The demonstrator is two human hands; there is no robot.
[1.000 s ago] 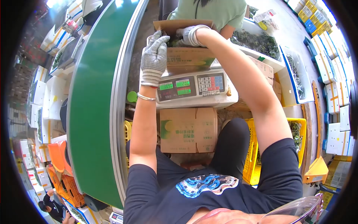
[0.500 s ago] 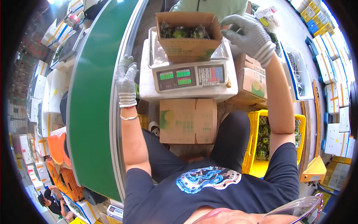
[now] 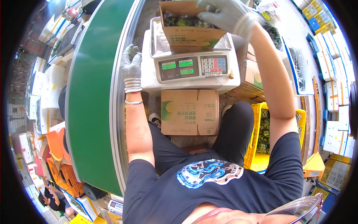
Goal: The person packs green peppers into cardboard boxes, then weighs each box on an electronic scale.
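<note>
A worker's gloved right hand [image 3: 227, 16] spreads over the right rim of an uncovered box [image 3: 195, 37], blurred enough that one cannot tell whether it grasps cardboard or merely hovers. The gloved left hand [image 3: 131, 69], fingers loosely curled and nothing visible in them, is at the metal rail [image 3: 116, 100] of a green belt [image 3: 93, 100]; contact there cannot be told. Dark green produce [image 3: 182, 21], apparently bagged, fills the box, which sits on the tray [image 3: 157, 41] of a lit scale [image 3: 192, 69]. A white block [image 3: 151, 85] bears the scale, with a flat-sided carton [image 3: 190, 114] before it and a yellow crate [image 3: 257, 160] by the worker's right leg. A one-sided push or pull on the rim could tip the box or slide it off the tray, spilling produce, while any weight from the right hand could skew the reading
</note>
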